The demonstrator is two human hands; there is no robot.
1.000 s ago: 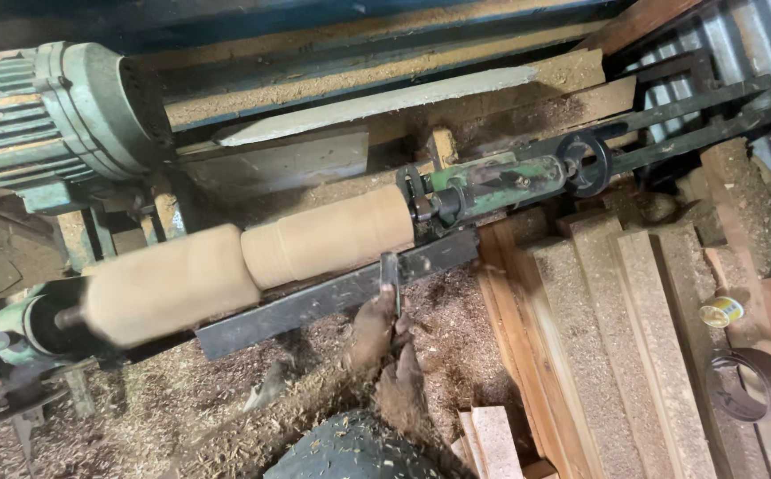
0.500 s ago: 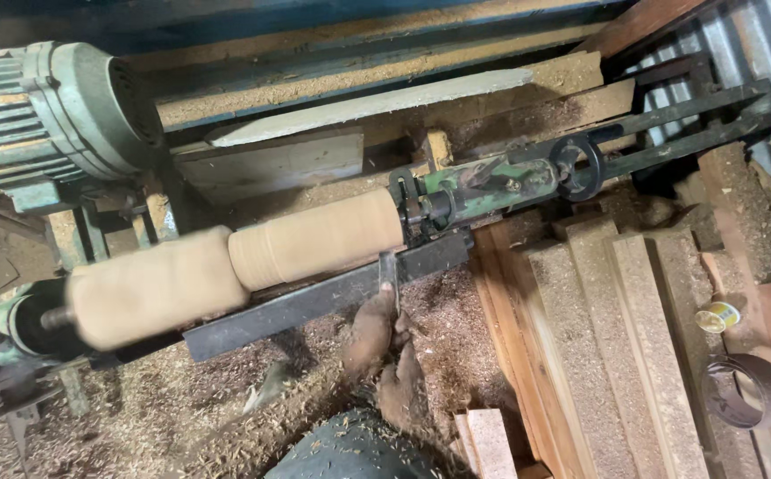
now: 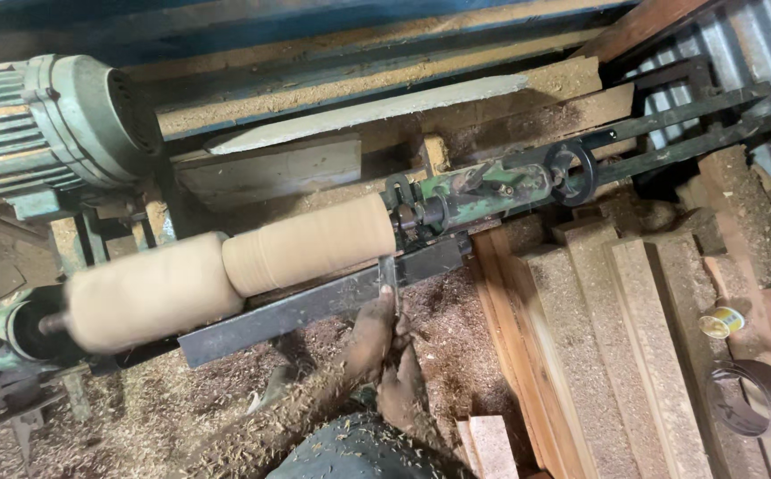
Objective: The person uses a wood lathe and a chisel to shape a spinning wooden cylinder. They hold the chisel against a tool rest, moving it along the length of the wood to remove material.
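Right end of the wooden blank point(image 3: 310, 244) is turned narrower; the left remains thick. Both hands, left point(image 3: 369, 333) and right point(image 3: 400, 390), apparently grip a chisel point(image 3: 389, 275) on the tool rest point(image 3: 314, 306).

The motor point(image 3: 57, 124) sits behind the wooden cylinder point(image 3: 234, 266); stacked planks point(image 3: 616, 355) lie right.

Single head view, steeply down and near, over the lathe point(image 3: 297, 266).

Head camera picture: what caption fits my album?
Sawdust-covered hands press a chisel against a wooden cylinder on a lathe.
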